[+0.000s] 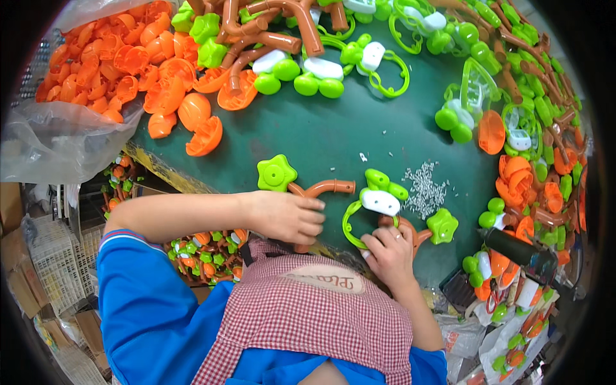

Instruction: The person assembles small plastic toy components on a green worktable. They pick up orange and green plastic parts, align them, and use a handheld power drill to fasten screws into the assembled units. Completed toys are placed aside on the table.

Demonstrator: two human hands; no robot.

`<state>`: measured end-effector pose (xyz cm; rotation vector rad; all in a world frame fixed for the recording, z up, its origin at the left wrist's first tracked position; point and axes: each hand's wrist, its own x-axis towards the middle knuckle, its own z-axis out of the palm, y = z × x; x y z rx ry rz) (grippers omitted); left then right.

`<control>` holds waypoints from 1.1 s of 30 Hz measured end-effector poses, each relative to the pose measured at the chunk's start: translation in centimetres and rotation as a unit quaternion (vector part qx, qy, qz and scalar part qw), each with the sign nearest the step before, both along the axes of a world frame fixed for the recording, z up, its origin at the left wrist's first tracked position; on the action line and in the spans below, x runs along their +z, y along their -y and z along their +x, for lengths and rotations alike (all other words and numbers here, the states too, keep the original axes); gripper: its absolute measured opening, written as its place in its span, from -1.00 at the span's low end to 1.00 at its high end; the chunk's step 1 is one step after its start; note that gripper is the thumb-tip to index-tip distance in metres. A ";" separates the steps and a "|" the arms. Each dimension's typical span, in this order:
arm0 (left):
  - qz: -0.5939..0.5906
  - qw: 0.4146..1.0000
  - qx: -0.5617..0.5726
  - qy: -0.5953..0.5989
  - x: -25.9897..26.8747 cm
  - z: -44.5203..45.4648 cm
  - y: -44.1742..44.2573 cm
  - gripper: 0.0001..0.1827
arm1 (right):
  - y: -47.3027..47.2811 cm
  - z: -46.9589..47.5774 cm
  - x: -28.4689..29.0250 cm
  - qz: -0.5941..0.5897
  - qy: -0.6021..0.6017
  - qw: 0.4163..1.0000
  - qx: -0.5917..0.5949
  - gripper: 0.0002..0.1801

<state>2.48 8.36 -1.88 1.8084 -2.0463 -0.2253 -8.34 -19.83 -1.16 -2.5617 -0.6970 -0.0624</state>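
Observation:
My left hand point(288, 219) is closed over the stem of a brown plastic branch point(329, 186). A lime-green plastic star point(275, 173) sits on that branch's upper left arm, and its lower end peeks out below my fingers. In my right hand point(392, 250) are a green plastic ring point(351, 224) and a second brown branch piece point(410, 226), gripped together near the table edge. A white block with two holes point(380, 202) and green rounded lobes point(378, 179) top the ring. Another green star point(442, 226) is on the second branch's right end. My fingers hide where ring and branch meet.
Small metal screws point(426, 190) lie heaped on the green tabletop point(308, 130). Orange shells point(130, 57) fill a plastic bag at upper left. Branches point(269, 41) and ring parts point(390, 72) line the far side. A dark cylindrical tool point(519, 255) juts in at right.

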 end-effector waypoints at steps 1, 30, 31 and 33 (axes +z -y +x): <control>-0.001 0.997 0.061 -0.052 0.5 0.0 0.6 -0.65 | -0.1 -0.1 0.2 -0.010 -0.015 1.000 0.000 -0.76; 0.008 0.924 0.365 0.113 0.4 -1.3 4.3 -0.58 | -1.0 0.0 0.9 0.011 -0.074 0.996 0.048 -0.74; -0.013 0.929 0.359 0.089 0.8 -1.4 4.3 -0.54 | -1.1 0.0 0.9 0.006 -0.069 0.997 0.041 -0.74; -0.047 0.933 0.355 0.044 2.1 -1.9 3.8 -0.45 | -1.7 -0.1 0.8 0.002 -0.057 0.998 0.035 -0.73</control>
